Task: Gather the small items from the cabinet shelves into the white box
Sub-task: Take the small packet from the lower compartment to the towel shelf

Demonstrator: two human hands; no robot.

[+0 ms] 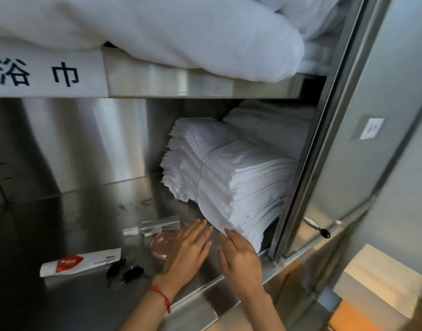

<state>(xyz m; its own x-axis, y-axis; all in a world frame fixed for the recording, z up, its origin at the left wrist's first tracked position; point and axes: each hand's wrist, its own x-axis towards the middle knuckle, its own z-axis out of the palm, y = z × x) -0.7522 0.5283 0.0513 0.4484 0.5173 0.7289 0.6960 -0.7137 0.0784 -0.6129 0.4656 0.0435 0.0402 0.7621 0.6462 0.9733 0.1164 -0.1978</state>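
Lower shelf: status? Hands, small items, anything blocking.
Left hand open, flat over pink round case. Right hand open, fingertips at tied cloth stack. Clear bottle, white sachet, black keys loose on shelf. Nothing blocking.

Both hands reach forward side by side, palms down, fingers straight and held together. The left hand (pixel 187 249) lies flat with a red cord round its wrist, while the right hand (pixel 241 259) sits just beside it, fingertips angled slightly leftward. Neither grips anything.
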